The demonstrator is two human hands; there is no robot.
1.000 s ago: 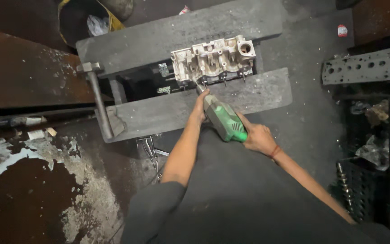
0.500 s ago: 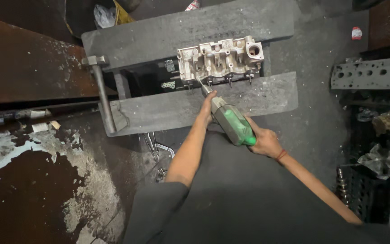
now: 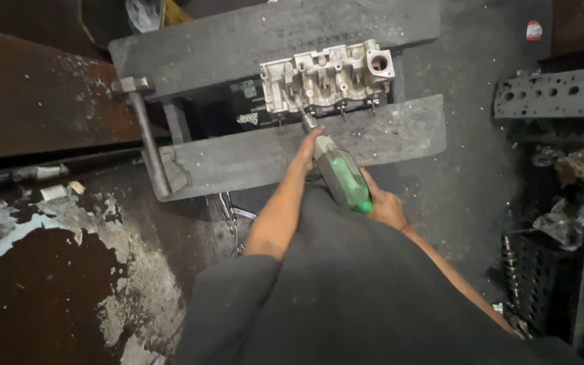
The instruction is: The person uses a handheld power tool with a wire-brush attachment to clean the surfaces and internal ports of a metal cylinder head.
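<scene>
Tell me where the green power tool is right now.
In the head view, the green tool is at centre, gripped by both hands, left hand in front, right hand behind, its tip on the engine head.

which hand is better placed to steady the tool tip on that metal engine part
Left. The left hand grips the front of the green power tool, right behind the tip touching the cylinder head. The right hand holds the rear end.

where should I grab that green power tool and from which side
Grip the green power tool with both hands. It slants from lower right up to its bit at the cylinder head, so the right hand takes the green rear body from the near end, while the left hand steadies the grey nose from the left, clear of the bit.
</scene>
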